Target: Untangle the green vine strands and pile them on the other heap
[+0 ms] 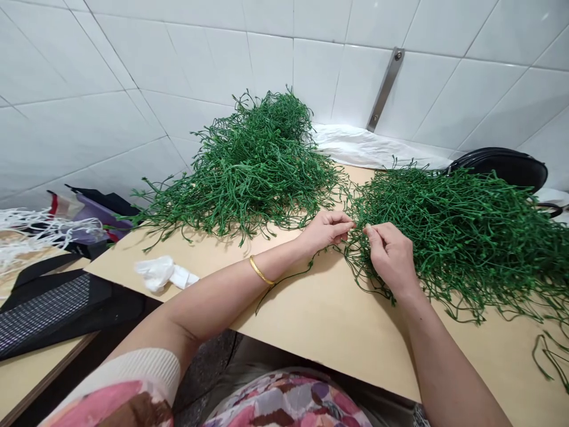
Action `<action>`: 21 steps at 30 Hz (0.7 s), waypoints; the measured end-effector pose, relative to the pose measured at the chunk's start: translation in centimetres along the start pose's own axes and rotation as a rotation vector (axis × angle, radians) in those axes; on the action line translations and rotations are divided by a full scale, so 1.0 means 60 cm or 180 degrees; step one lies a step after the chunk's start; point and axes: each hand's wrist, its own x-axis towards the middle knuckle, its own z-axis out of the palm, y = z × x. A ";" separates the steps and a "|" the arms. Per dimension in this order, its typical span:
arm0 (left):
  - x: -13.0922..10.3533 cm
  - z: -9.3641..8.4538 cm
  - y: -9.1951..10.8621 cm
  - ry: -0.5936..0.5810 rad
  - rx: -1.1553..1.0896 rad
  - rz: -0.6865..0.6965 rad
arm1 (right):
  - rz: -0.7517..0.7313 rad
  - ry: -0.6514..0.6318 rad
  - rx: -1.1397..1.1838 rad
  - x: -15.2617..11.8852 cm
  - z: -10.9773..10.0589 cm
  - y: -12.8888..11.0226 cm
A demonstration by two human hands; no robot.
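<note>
The left hand (326,230) and the right hand (391,252) come nearly tip to tip, a narrow gap between them, at the near left edge of the right heap of green cords (457,231). On each of the 2 hands the thumb and forefinger are pinched together on thin green cord; exactly which strand each grasps is too fine to tell. A loose green cord (284,277) trails from beneath the left hand, past the wrist, across the pale tabletop (311,326). A yellow bracelet (260,271) circles the left forearm.

The right heap spreads beside and beyond the right hand, while the left heap of green cords (267,160) rises higher, beyond the left hand and near the white tiled wall (200,53). A few stray cords (551,359) lie at the right side of the tabletop, and a crumpled white tissue (162,273) lies near its left edge. A white sheet (368,147) runs along the wall below a metal bracket (386,89), and a black bag (500,166) sits behind the right heap. At far left, white cords (35,231) lie near a black mesh item (48,311)
</note>
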 end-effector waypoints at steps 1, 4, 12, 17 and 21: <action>-0.002 0.001 0.003 -0.0046 -0.0051 -0.0004 | 0.0187 -0.0114 0.0335 0.000 0.001 -0.001; -0.009 0.005 0.013 -0.0301 -0.0190 -0.0068 | 0.0845 -0.0480 0.1540 0.003 0.002 -0.003; -0.013 0.013 0.005 -0.0640 -0.0282 -0.0284 | 0.1413 -0.0424 0.3026 0.007 0.003 -0.005; -0.012 0.018 -0.004 -0.0350 -0.0711 -0.0414 | 0.1081 0.0050 0.2200 0.004 0.005 -0.003; -0.012 0.021 -0.004 -0.0150 -0.0777 -0.0362 | 0.0995 0.0195 0.1945 0.003 0.008 0.001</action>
